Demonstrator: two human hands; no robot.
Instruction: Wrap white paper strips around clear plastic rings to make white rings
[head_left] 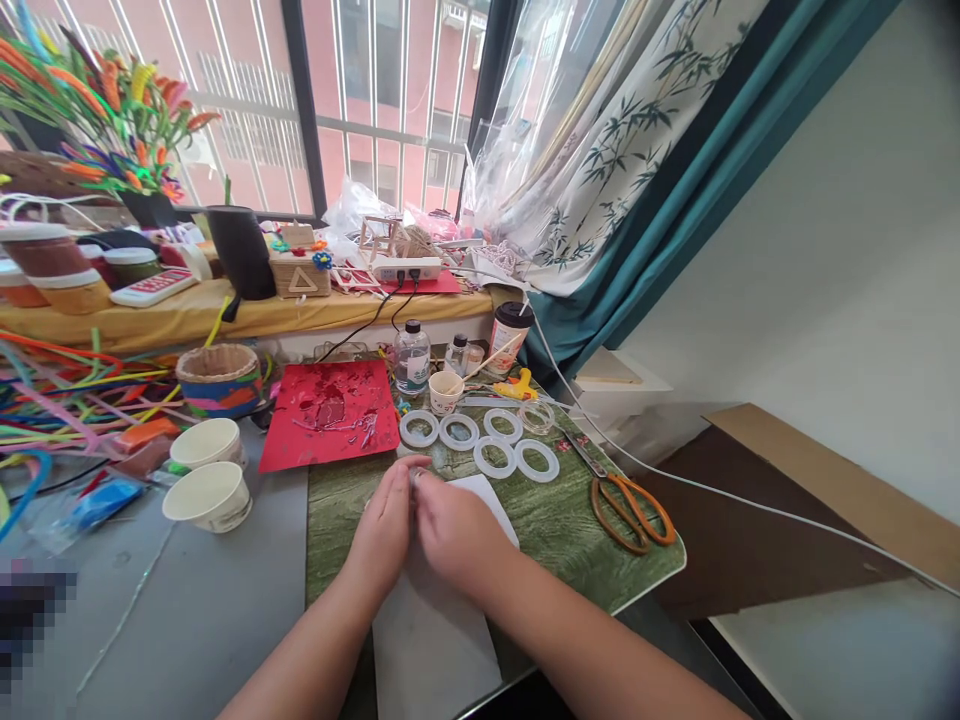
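Note:
My left hand and my right hand are pressed together in the middle of the head view, above a white sheet on the green table. Their fingers are closed around something that I cannot make out; only a small greyish bit shows at the top between the thumbs. Just beyond the hands lie several translucent white rings, among them a front ring and a left ring. A small paper cup with a wooden stick in it stands behind the rings.
Orange-handled scissors lie at the right table edge. A yellow glue gun, a clear bottle and a lidded drink cup are at the back. A red sheet and two white bowls are left. A white cable crosses the right.

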